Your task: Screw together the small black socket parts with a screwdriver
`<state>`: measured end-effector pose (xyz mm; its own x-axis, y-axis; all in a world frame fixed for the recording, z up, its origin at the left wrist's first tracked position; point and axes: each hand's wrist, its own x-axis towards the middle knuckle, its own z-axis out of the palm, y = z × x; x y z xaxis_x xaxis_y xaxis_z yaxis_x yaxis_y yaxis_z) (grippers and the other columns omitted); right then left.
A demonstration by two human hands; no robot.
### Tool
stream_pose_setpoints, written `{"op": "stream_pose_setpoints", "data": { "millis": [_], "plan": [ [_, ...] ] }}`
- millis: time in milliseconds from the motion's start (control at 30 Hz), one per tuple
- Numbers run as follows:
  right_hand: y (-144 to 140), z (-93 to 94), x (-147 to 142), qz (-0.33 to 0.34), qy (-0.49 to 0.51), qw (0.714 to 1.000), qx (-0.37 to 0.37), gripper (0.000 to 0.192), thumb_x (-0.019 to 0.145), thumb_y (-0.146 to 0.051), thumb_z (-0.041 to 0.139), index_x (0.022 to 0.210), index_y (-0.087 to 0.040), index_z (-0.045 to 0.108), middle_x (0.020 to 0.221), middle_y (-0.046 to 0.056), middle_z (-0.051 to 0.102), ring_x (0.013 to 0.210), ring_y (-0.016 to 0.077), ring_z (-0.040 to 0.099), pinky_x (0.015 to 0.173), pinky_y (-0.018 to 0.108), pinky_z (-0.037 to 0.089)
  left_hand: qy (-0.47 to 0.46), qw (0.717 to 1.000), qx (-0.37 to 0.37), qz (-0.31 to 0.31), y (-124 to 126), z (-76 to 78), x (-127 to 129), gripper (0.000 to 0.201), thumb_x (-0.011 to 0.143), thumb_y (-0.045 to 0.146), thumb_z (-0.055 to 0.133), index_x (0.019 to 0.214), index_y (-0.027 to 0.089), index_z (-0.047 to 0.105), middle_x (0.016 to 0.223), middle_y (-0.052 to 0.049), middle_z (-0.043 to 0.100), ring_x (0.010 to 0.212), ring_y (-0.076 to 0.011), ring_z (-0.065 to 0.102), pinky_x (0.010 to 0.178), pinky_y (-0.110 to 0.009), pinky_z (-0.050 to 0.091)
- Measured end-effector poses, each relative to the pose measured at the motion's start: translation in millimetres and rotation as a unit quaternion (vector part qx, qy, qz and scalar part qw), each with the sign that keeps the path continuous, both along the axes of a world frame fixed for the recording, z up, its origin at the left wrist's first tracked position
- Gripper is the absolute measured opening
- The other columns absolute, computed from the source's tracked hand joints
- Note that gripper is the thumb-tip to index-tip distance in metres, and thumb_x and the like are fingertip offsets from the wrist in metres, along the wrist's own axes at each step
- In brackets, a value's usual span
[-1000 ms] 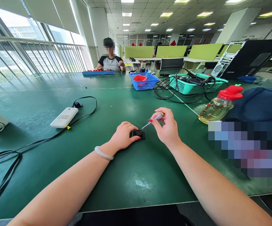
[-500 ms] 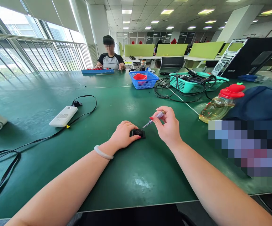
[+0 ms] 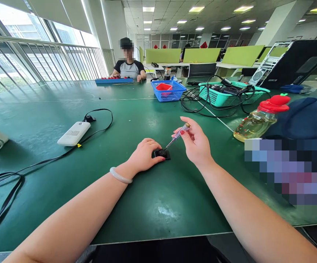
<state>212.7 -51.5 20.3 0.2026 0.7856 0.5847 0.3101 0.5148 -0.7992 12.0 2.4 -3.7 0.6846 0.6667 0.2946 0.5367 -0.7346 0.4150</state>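
The left hand (image 3: 144, 155) pins a small black part (image 3: 161, 153) to the table (image 3: 153, 204). The right hand (image 3: 195, 144) pinches a screwdriver (image 3: 176, 137), tip on the part. Tilted so, it might slip off.

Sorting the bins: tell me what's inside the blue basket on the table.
The blue basket holds a red container, its rim showing above the basket's edge. The container's contents and anything lower in the basket are hidden by the mesh walls.

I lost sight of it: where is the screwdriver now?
In the right hand, mid-table: the screwdriver tip is on the small black part under the left hand.
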Motion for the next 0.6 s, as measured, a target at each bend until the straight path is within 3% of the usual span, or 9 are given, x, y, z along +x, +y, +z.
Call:
{"op": "stream_pose_setpoints", "data": {
  "millis": [167, 400, 600],
  "plan": [
    [16.0, -9.3, 14.9, -0.004, 0.109, 0.993, -0.043, 0.045, 0.087, -0.049, 0.069, 0.126, -0.028, 0.058, 0.083, 0.000, 0.071, 0.077, 0.0207, 0.073, 0.087, 0.046, 0.060, -0.006, 1.000, -0.002, -0.014, -0.8, 0.1, 0.2, 0.027, 0.081, 0.041, 0.074, 0.100, 0.022, 0.071, 0.111, -0.006, 0.074, 0.122, -0.0298, 0.054, 0.109, -0.048, 0.043],
    [29.4, -21.3, 25.7, -0.026, 0.185, 0.978, -0.093, 0.046, 0.079, -0.052, 0.076, 0.113, -0.026, 0.060, 0.070, -0.005, 0.067, 0.066, 0.0189, 0.072, 0.076, 0.042, 0.063, -0.006, 1.000, -0.012, -0.011, -2.3, -0.3, 0.1, 0.026, 0.082, 0.041, 0.073, 0.101, 0.023, 0.071, 0.112, -0.006, 0.074, 0.123, -0.0299, 0.054, 0.110, -0.049, 0.043],
    [29.9, -25.2, 25.6, -0.007, 0.208, 0.969, -0.133, 0.036, 0.083, -0.042, 0.072, 0.111, -0.025, 0.058, 0.076, -0.003, 0.071, 0.071, 0.0195, 0.074, 0.079, 0.043, 0.063, -0.011, 1.000, -0.006, -0.013, -2.8, -1.4, -0.1, 0.027, 0.082, 0.041, 0.073, 0.101, 0.023, 0.071, 0.110, -0.006, 0.074, 0.122, -0.0296, 0.055, 0.109, -0.049, 0.043]
  ]
}}
